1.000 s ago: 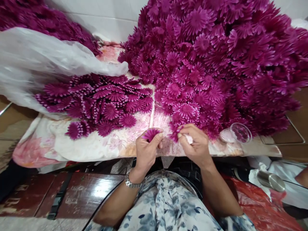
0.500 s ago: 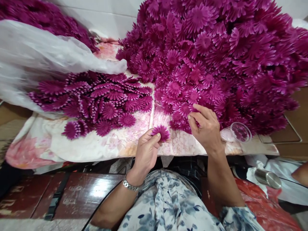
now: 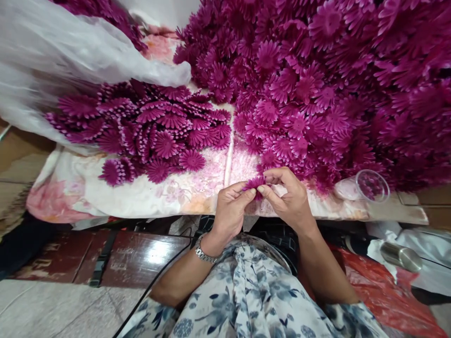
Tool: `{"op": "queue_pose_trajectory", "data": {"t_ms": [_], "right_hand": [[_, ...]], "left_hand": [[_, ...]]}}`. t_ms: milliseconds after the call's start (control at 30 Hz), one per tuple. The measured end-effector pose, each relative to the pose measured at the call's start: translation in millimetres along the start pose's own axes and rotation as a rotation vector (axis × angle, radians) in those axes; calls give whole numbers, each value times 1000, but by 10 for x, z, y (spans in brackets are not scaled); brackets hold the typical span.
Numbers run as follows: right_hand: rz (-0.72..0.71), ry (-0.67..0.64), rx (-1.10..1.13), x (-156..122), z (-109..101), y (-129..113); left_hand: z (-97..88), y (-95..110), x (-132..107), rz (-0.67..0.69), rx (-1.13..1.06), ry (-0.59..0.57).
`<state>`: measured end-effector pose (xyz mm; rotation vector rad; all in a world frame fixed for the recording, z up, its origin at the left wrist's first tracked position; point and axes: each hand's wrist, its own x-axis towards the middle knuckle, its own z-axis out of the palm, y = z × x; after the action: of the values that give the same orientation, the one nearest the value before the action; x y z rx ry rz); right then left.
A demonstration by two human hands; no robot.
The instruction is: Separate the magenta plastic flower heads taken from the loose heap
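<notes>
Between my two hands is a magenta artificial flower head (image 3: 259, 182), just above the table's front edge. My left hand (image 3: 233, 206) pinches its left side between thumb and fingers. On its right side, the thumb and fingers of my right hand (image 3: 289, 197) are closed on the petals. Whether a second layer or a small part sits in the flower is hidden by my fingers. Beyond my right hand rises a big heap of loose flower heads (image 3: 296, 124). To the left lies a smaller pile of stacked flower heads (image 3: 165, 143).
A clear plastic cup (image 3: 371, 185) lies on its side at the right. White plastic sheeting (image 3: 105, 58) covers the far left. A floral cloth (image 3: 81, 188) lies over the table. A metal cup (image 3: 401, 257) and red plastic (image 3: 380, 295) are low at the right.
My right hand has come down and left from the heap's edge and now grips the flower head too. My left hand has moved slightly right. The view has shifted.
</notes>
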<state>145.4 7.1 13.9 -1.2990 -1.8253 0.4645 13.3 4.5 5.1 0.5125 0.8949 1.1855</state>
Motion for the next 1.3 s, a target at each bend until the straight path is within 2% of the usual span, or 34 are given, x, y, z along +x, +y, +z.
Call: {"op": "queue_pose_trajectory", "data": {"t_ms": [100,200,433,800,900,967,1133,1200,1300], "right_hand": [[107,-64,113,-10,-16,32],[147,-119,187,-14,-25,24],[233,-80,379,-31,-7,-1],[263,-123,487,-32,32,-51],[239,-154,464,6,18,-91],[215,-176,446,23,13,-116],[105,-225,358,53,-45,-157],[18,-205,231,105,-118,-148],[-101,-24,-216,262,-241,-77]], "left_hand": [[-49,-38,-17,43,68,1],[-86,-68,-20,97,143,0],[-102,-23,-58,55,150,-42],[-138,43,-74,148,186,-78],[-133,47,-74,199,194,-69],[-117,73,-82,179,178,-49],[-83,168,-92,-93,136,-85],[-85,182,-81,-101,109,-69],[-92,175,-56,-62,70,-7]]}}
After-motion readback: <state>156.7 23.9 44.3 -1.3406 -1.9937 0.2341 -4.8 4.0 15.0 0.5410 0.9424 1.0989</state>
